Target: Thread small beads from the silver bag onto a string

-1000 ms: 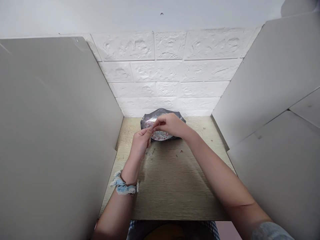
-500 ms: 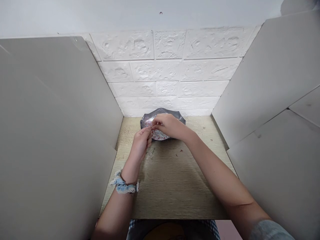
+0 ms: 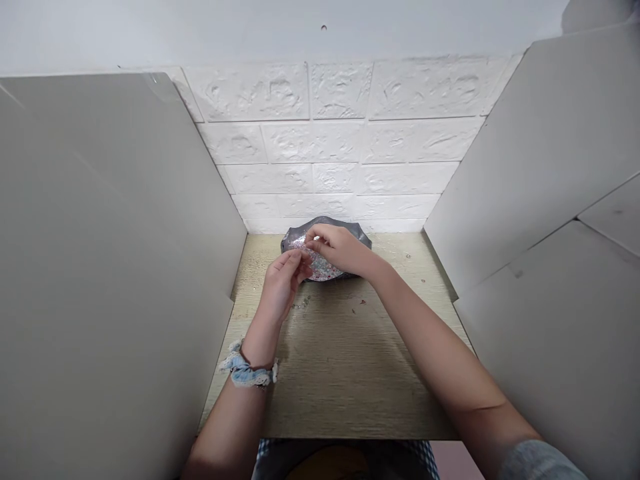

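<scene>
Small shiny beads (image 3: 327, 269), clear, white, pink and red, fill a dark grey, crumple-edged pouch or tray (image 3: 357, 233) at the back of the table. At its front left, my left hand (image 3: 285, 280) is closed, thumb against fingers; what it pinches is too small to make out. Just right of it and over the beads, my right hand (image 3: 337, 248) also pinches with thumb and fingertips, hiding part of the pile. A small gap separates the two sets of fingertips. Below my left hand, a few pale greenish beads (image 3: 303, 303) show against the table.
The narrow wooden table (image 3: 350, 373) has a grey panel (image 3: 115, 233) on the left and another panel (image 3: 525, 167) on the right. A white brick-pattern wall (image 3: 335, 140) closes the back. Small reddish bits (image 3: 363, 302) lie right of centre. A blue scrunchie (image 3: 249, 370) circles my left wrist.
My fingertips were together and are now slightly apart. My right fingers have lifted a little away, and the left fingers have opened out a bit. The pouch has stayed put.
</scene>
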Action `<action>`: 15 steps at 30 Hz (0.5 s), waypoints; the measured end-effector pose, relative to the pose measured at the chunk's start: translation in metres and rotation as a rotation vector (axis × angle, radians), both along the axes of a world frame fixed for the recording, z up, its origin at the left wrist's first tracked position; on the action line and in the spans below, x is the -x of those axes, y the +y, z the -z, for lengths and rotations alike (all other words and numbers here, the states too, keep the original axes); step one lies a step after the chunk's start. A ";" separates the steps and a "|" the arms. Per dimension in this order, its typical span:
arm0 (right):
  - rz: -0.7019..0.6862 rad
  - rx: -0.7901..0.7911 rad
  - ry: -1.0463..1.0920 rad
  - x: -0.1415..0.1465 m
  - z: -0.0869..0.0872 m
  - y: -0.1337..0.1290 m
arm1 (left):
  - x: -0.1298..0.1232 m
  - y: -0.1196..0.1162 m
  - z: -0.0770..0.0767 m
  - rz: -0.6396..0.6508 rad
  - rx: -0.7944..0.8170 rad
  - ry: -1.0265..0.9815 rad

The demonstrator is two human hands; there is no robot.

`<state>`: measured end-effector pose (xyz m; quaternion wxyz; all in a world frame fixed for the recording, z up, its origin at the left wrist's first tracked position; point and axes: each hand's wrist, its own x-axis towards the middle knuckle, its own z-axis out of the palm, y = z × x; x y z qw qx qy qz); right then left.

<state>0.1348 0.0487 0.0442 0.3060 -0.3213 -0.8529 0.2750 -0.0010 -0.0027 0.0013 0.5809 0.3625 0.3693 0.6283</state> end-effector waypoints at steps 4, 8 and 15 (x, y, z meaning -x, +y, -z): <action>0.078 0.048 -0.011 -0.001 0.015 0.014 | -0.002 0.000 -0.002 -0.050 0.024 -0.009; 0.190 -0.054 -0.147 -0.003 0.040 0.031 | -0.002 -0.003 -0.009 -0.067 0.066 -0.024; 0.234 -0.155 -0.647 0.002 0.066 0.039 | 0.000 -0.006 -0.010 -0.071 0.135 0.055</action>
